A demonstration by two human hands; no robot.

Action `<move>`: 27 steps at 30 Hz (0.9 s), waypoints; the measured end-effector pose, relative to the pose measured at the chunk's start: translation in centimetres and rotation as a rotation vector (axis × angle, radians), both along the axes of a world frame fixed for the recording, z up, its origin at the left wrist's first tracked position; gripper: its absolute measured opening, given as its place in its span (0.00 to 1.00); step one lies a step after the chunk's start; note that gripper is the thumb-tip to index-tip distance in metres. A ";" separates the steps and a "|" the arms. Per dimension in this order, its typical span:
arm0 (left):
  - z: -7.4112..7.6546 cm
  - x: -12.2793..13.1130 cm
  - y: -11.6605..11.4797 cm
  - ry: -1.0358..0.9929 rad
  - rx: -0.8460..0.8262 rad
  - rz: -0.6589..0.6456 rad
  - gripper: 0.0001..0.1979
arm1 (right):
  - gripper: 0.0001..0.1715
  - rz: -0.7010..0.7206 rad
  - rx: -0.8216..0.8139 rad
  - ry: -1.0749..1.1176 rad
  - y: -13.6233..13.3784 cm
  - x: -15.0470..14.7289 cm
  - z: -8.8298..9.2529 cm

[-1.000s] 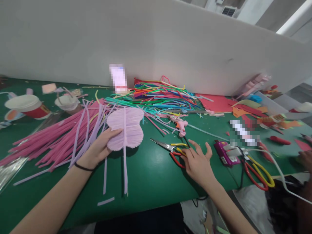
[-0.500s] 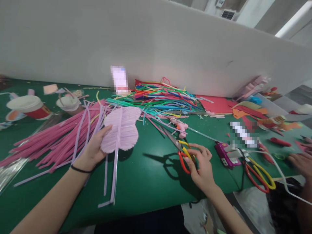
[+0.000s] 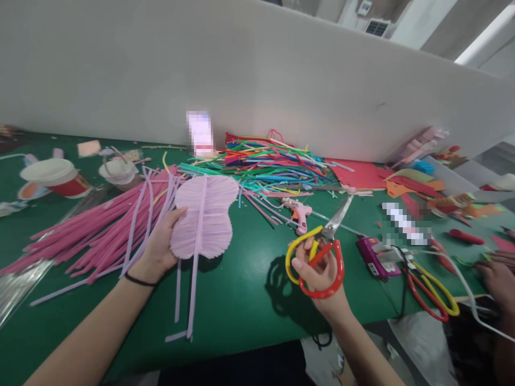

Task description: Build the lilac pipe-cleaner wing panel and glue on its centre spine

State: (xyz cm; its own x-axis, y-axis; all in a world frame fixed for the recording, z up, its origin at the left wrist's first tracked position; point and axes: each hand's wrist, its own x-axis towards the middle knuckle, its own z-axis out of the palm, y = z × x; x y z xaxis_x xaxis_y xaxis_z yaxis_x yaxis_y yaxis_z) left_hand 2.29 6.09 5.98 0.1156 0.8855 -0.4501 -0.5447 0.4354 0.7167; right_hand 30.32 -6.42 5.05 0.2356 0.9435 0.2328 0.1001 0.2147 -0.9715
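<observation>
My left hand [image 3: 164, 244] is closed on the left edge of a flat lilac lobed piece [image 3: 215, 220], made of pipe cleaners laid side by side. A long lilac stem [image 3: 193, 300] hangs from its middle, bent at the bottom end. My right hand [image 3: 319, 271] grips a pair of scissors [image 3: 337, 254] by the handles, one loop yellow and one red. The blades look closed and point up and to the right, away from the lilac piece. A pink glue gun [image 3: 301, 214] lies just behind the scissors.
Pink pipe cleaners [image 3: 108, 228] lie at left, near paper cups [image 3: 60, 179]. Mixed-colour pipe cleaners [image 3: 277, 161] are heaped at the back. On the right are a purple power strip [image 3: 376, 257], more scissors [image 3: 428, 297] and another person's hand [image 3: 497, 276].
My right hand has lifted the scissors off the table and turned them, so the blades swing from upper left to upper right. My left hand still holds the lilac piece.
</observation>
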 end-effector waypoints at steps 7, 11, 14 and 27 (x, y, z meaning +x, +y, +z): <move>-0.4 0.0 0.0 0.036 0.018 0.000 0.20 | 0.13 -0.037 0.030 -0.202 0.0 -0.6 0.5; -0.3 0.4 -0.3 0.033 0.044 -0.001 0.21 | 0.19 -0.141 -0.028 -0.268 0.0 -0.9 0.5; -0.4 0.4 -0.4 0.021 0.071 0.005 0.22 | 0.19 -0.175 -0.047 -0.304 0.2 -1.3 -0.1; -0.9 0.5 -0.5 -0.119 0.069 -0.058 0.19 | 0.13 -0.095 0.085 -0.867 0.9 -1.9 -0.7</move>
State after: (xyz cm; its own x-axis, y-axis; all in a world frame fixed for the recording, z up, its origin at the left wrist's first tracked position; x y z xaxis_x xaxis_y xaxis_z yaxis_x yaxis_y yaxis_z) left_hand 2.82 5.58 5.09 0.2161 0.9042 -0.3684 -0.6028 0.4204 0.6782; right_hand 28.42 -5.55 4.30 0.0198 0.9002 0.4351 0.8174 0.2361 -0.5255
